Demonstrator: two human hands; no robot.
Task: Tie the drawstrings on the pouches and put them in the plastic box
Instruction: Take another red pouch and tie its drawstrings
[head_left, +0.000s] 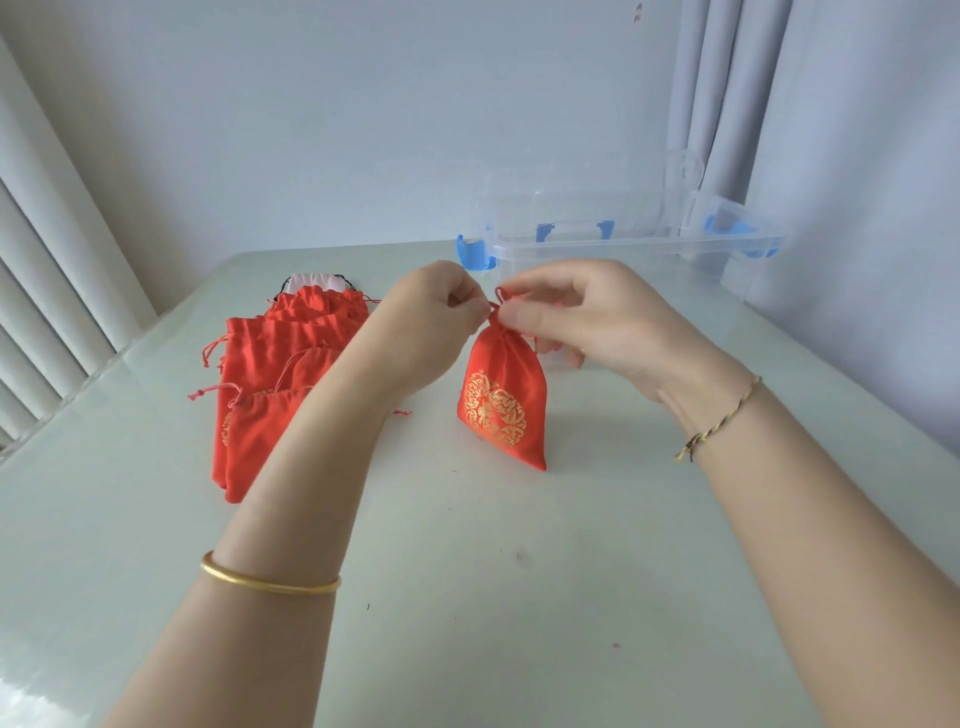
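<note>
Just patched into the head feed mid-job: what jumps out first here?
A red pouch with a gold emblem is held upright at mid-table, the left hand and right hand both pinching its drawstring at the gathered neck. A pile of red pouches lies to its left, and a clear plastic box with blue latches sits behind it near the far edge.

We note one red pouch, gold emblem, upright at frame centre, neck gathered, drawstring above. More red pouches lie stacked centre-left. Clear plastic box, blue latches, open, upper right.
</note>
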